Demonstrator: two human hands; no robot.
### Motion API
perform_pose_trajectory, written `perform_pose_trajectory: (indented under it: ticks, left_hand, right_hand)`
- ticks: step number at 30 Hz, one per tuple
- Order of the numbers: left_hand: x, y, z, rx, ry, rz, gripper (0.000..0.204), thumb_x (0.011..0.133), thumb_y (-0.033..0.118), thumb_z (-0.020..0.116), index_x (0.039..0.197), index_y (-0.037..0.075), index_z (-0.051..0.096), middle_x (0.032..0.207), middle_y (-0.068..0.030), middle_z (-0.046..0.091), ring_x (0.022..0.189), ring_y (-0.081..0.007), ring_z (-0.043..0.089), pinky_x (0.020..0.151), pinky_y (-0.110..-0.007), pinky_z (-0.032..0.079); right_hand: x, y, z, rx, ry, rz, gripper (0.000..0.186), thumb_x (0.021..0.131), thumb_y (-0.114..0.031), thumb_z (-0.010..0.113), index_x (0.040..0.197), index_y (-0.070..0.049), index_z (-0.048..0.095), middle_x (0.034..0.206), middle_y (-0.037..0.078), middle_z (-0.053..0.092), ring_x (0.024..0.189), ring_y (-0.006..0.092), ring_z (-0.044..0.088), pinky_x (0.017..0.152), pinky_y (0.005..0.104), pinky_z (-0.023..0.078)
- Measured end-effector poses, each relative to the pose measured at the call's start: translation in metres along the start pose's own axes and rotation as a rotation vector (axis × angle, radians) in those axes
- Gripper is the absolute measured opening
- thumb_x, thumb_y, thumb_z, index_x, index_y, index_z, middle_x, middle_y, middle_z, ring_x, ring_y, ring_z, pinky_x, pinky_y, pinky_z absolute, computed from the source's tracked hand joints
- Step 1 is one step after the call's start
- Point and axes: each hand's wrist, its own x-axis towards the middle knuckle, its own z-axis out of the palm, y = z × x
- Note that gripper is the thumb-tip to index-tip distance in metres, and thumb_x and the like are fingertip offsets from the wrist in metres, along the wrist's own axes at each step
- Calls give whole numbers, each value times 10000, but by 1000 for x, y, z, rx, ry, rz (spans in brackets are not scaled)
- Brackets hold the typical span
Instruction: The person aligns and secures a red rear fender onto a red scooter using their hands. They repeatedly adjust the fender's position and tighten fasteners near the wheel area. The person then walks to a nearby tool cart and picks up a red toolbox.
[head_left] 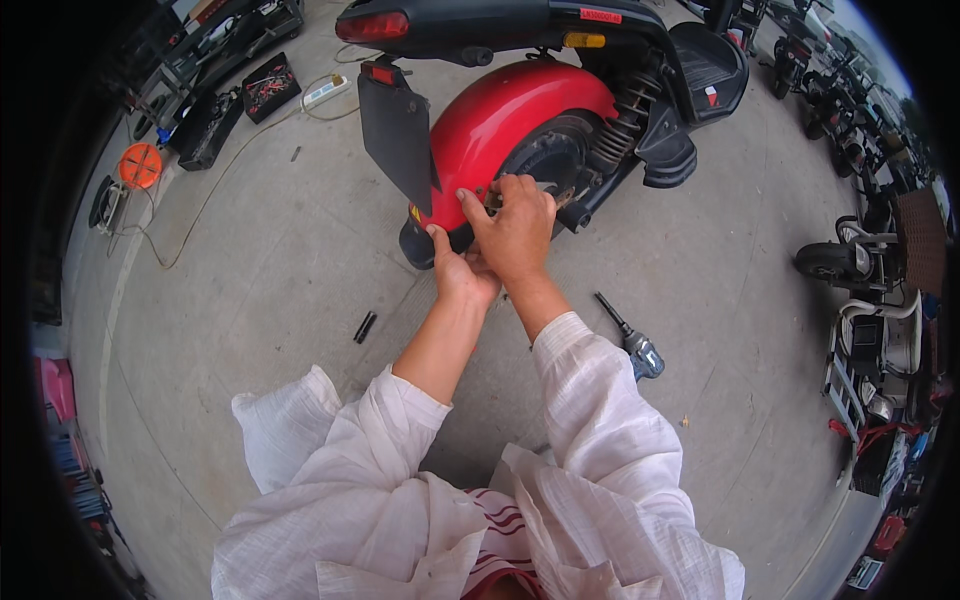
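A black scooter (480,22) stands ahead of me with its rear end near. My left hand (466,278) grips the lower end of its red rear fender (490,105), thumb on the outside and fingers curled underneath. My right hand (516,228) is closed at the fender's side by the rear wheel (550,152); its thumb rests near the red edge. Whatever its fingers pinch is mostly hidden behind the hand. A black mud flap (395,135) hangs just left of the fender. The coil-spring shock absorber (630,120) sits right of the wheel.
On the concrete floor lie a power drill (642,352) at right and a small black cylinder (365,327) at left. Farther left are an orange cable reel (140,166), open toolboxes (270,87) and a white power strip (325,91) with a trailing cord. Parked scooters (850,260) line the right.
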Motion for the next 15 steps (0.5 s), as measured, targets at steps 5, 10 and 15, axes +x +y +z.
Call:
perform_pose_trajectory:
  ticks: [5,10,15]
  left_hand:
    - [-7,-1,8,3,22,-20,914,900,741,242,1414,-5,358,1415,-190,439,1315,-274,437,1111,-408,337]
    - [-4,0,5,8,11,-27,922,896,745,245,1415,-9,354,1413,-178,446,1314,-277,440,1110,-410,339]
    - [-5,0,3,-24,-32,-20,896,905,723,283,1428,-4,318,1431,-181,420,1321,-296,426,1102,-437,341]
  right_hand:
    - [0,-1,2,-30,8,23,321,714,-309,783,742,-47,598,754,105,561,752,300,553,775,404,378]
    - [0,-4,2,-34,-9,53,315,722,-303,779,750,-46,601,763,106,561,765,303,556,788,406,376]
    - [1,-4,2,-42,-20,61,312,726,-301,776,758,-44,602,775,109,561,781,301,558,796,407,374]
